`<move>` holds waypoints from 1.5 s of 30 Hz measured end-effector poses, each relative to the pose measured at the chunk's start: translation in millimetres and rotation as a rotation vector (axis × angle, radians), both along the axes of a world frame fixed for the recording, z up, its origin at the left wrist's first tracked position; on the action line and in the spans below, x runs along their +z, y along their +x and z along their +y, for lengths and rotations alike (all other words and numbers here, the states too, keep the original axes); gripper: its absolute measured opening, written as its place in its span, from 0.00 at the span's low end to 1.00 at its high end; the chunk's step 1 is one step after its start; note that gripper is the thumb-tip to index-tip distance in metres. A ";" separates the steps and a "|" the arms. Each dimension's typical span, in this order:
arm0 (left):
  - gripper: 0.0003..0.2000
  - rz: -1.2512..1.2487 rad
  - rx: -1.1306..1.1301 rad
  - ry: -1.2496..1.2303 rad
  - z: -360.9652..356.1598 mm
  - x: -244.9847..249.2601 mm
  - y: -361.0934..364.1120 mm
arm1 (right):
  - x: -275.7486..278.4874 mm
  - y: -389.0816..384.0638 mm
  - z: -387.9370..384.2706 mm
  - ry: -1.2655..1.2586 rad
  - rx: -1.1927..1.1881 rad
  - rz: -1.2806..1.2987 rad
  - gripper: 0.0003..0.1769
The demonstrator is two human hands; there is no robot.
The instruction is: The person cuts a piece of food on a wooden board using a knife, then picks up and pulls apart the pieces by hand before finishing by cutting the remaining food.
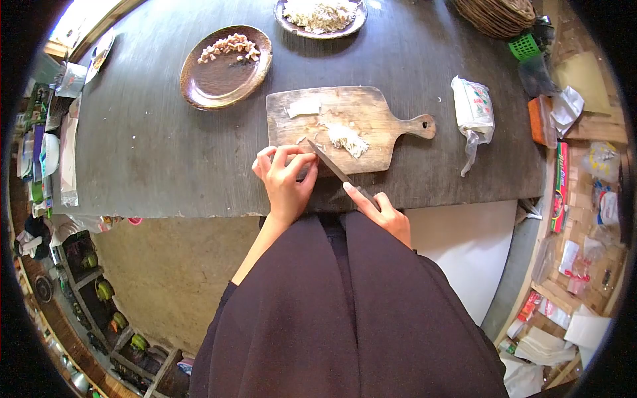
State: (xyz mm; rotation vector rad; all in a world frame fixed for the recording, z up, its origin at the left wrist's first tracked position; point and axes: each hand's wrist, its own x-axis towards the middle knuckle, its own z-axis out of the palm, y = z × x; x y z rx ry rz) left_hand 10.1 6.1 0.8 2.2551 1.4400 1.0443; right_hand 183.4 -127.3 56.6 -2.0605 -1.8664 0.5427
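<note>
My right hand grips a knife, its blade slanting up and left over the near edge of a wooden cutting board. Close to the blade's tip, my left hand has its fingers curled and pinched together at the board's near left corner. Whatever they hold is hidden. On the board lies a small heap of pale, thin shreds. Farther back on it rests a flat whitish slab. A few loose slivers are scattered near the knife tip.
Behind the board stand a brown plate with small pinkish-brown pieces and another plate heaped with pale shreds. At right are a white plastic packet, an orange container and a woven basket. The dark table ends just before my body.
</note>
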 end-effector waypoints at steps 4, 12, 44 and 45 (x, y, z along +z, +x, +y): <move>0.09 0.008 0.004 -0.013 0.1 -0.2 0.0 | -4.1 2.8 -1.4 -0.002 0.012 0.000 0.37; 0.10 0.025 0.001 -0.001 0.7 0.9 -0.5 | -2.8 3.4 -2.0 -0.045 0.011 -0.002 0.37; 0.09 0.010 0.003 0.001 1.0 0.7 -1.1 | -4.6 -2.4 1.3 0.018 -0.009 0.050 0.37; 0.09 0.015 0.005 -0.006 0.1 0.8 -0.7 | -3.7 -1.6 -0.6 -0.002 -0.003 0.033 0.37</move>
